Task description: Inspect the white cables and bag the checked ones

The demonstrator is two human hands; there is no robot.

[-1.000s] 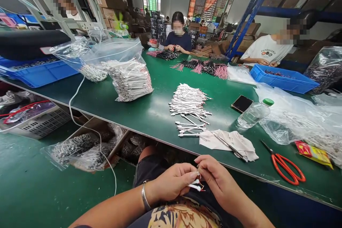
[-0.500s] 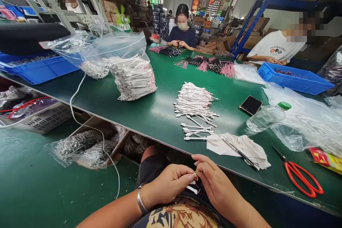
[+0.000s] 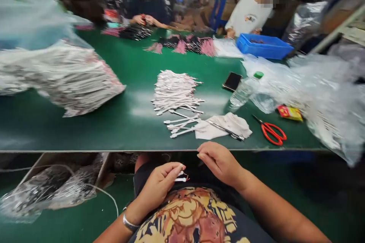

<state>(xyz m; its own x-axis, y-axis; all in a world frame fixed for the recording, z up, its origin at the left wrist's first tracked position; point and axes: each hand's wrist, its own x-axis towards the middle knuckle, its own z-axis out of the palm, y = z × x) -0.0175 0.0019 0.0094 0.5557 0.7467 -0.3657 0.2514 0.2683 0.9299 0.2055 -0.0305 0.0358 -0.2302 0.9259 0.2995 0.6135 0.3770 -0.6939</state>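
Green workbench (image 3: pixel 128 129) in a busy workshop, left hand (image 3: pixel 156 186) pinching short white cables (image 3: pixel 181 178).
Right hand (image 3: pixel 219 161) hangs open just apart, fingers loosely curled by the bench edge. The cables sit in the left fingertips above the lap. They look light and springy, their fine red wires (image 3: pixel 186 179) probably fragile, so the white bodies seem the place to grip. Beyond lie loose white leads (image 3: pixel 175 91), a cloth (image 3: pixel 224 126) and red scissors (image 3: pixel 270 133).
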